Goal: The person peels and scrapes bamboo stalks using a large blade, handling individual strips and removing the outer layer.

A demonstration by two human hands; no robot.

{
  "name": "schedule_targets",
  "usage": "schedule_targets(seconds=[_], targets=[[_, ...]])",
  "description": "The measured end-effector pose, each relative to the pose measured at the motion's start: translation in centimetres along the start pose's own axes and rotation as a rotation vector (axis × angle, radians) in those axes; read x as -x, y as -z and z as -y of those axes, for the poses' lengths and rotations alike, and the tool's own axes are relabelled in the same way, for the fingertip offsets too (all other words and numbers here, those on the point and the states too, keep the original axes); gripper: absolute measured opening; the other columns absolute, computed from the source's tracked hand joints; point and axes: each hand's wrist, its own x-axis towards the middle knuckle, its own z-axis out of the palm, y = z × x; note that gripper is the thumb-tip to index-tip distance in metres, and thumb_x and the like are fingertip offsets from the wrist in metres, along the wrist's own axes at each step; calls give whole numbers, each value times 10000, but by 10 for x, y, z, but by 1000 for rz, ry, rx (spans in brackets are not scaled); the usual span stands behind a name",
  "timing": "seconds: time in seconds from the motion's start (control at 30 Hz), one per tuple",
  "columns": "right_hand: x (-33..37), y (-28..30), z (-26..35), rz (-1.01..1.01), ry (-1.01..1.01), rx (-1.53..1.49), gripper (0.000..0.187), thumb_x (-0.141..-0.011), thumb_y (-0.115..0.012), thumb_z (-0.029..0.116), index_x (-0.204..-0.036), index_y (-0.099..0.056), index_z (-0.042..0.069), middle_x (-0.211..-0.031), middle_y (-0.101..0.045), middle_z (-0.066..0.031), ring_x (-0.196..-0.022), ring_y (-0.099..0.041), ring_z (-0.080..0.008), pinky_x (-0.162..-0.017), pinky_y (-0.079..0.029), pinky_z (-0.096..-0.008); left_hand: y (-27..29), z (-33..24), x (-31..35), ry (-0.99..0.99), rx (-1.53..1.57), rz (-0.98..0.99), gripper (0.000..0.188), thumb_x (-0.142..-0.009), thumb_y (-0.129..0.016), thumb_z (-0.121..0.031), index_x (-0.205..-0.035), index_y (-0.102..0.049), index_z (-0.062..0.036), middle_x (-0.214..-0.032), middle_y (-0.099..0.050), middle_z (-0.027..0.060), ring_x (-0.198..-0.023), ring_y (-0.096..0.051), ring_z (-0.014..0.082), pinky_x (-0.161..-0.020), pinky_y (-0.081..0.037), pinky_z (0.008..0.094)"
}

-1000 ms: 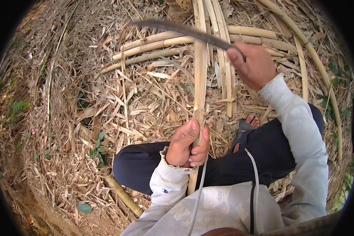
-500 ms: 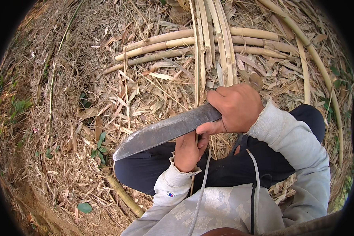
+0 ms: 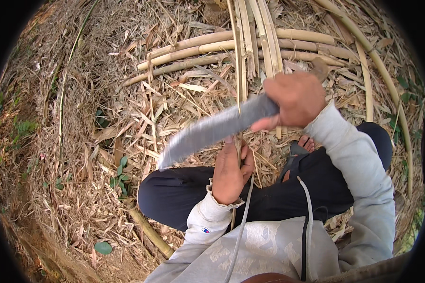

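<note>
My right hand (image 3: pixel 295 99) grips the handle of a long grey blade (image 3: pixel 212 129), a machete-like knife that slants down to the left above my lap. My left hand (image 3: pixel 229 172) is closed around a thin bamboo strip (image 3: pixel 238 70) that runs from my lap straight away from me. The blade crosses that strip just beyond my left hand's fingers. Whether the edge touches the strip I cannot tell. I sit on the ground in dark trousers (image 3: pixel 174 193) and a pale grey sweatshirt (image 3: pixel 363 170).
Several split bamboo strips (image 3: pixel 264 33) and whole bamboo poles (image 3: pixel 208 49) lie ahead on a ground of dry bamboo leaves. A curved pole (image 3: pixel 387 80) arcs along the right. A short bamboo piece (image 3: pixel 148 231) lies by my left leg. My bare foot (image 3: pixel 307 141) shows.
My right hand swung the blade down from a raised position far ahead to just above my left hand, then lifted it slightly. My left hand stayed on the strip.
</note>
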Motion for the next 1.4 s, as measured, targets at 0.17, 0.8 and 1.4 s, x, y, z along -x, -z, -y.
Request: schedule_targets(seconds=[0.17,0.8,1.4], targets=[[-16,20,-69,127,-613,-31,799,-916,-309,710,-666,-568,-3,-558,-509,-182,-561,-553,-370,-597,-444,-462,-4,6,18,12,91,147,515,-1025,-176,-521,-778,-334,-98,-506,-285,-11,-352,-194,78,-319,-171,228],[-14,23,32,314,-984,-1241,582,-801,-688,587,-851,-637,10,-448,-365,57,-363,-390,-43,-372,-343,-225,15,4,-3,-78,186,99,463,-990,-260,-501,-846,-392,-81,-636,-391,11,-435,-311,87,-409,-264,207],[-7,20,19,57,-989,-1262,599,-853,-627,584,-891,-658,-13,-476,-380,66,-377,-397,-43,-384,-338,-229,-3,11,4,-17,-101,156,337,-1027,-416,-374,-916,-450,-57,-627,-423,26,-395,-373,77,-355,-300,192]])
